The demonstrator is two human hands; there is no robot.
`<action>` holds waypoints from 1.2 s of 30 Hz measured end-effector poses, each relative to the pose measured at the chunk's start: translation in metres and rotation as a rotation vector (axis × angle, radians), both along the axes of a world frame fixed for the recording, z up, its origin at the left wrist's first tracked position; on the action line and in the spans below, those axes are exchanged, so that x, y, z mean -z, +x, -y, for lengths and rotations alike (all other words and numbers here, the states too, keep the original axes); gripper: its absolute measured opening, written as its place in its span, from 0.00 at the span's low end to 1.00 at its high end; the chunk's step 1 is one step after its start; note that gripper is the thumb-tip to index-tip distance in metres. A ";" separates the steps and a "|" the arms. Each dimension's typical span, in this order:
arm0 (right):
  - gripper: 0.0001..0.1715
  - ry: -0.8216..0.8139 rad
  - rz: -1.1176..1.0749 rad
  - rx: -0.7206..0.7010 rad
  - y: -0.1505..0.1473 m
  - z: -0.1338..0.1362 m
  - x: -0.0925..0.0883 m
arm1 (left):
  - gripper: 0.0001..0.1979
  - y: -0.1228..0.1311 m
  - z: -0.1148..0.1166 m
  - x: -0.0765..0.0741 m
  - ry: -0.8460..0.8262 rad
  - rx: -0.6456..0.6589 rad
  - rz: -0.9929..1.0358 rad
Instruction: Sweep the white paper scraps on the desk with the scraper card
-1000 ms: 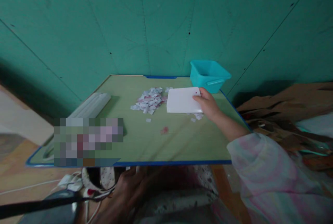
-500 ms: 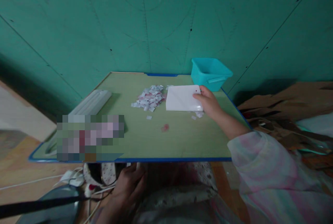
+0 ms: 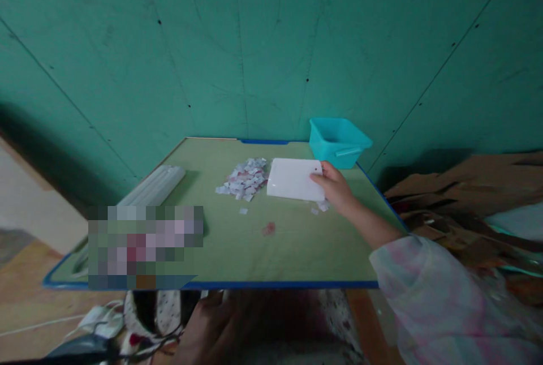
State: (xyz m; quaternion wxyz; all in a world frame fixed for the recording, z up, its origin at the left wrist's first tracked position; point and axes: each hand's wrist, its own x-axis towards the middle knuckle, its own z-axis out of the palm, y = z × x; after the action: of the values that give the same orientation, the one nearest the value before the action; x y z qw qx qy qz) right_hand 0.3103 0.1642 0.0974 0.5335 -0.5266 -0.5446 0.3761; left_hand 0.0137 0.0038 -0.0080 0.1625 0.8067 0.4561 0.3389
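My right hand (image 3: 336, 188) grips the right edge of a flat white rectangular card (image 3: 292, 179) that lies on the green tabletop (image 3: 254, 240), its left edge against a pile of small white and pink paper scraps (image 3: 245, 178). A few loose scraps (image 3: 322, 206) lie just under that hand. My left hand (image 3: 212, 328) is below the table's front blue edge, near my lap, fingers curled; what it holds, if anything, is hidden.
A turquoise plastic tub (image 3: 338, 140) stands at the table's back right corner. A long white packet (image 3: 150, 185) lies along the left edge, with a blurred patch in front of it. A small pink smear (image 3: 268, 229) marks the tabletop. Brown cardboard (image 3: 462, 184) lies at the right, cables at lower left.
The white card has slid a little left toward the scrap pile under my right hand. The camera view has tilted up slightly, so everything sits lower in the frame.
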 end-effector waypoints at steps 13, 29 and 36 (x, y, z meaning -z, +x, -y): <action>0.14 -0.020 -0.036 -0.047 -0.004 0.007 -0.009 | 0.18 -0.005 0.001 -0.005 -0.095 0.040 -0.110; 0.12 0.029 0.021 0.070 0.009 -0.001 -0.005 | 0.19 -0.004 0.004 0.000 -0.085 -0.003 -0.046; 0.12 -0.163 -0.032 -0.111 0.002 0.005 -0.009 | 0.17 -0.004 0.004 0.003 -0.100 -0.032 -0.063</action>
State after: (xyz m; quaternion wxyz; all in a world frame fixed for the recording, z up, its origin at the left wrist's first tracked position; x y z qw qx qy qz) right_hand 0.3123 0.1587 0.1067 0.4758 -0.5315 -0.5318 0.4564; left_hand 0.0098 -0.0003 -0.0105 0.1827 0.8003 0.4905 0.2924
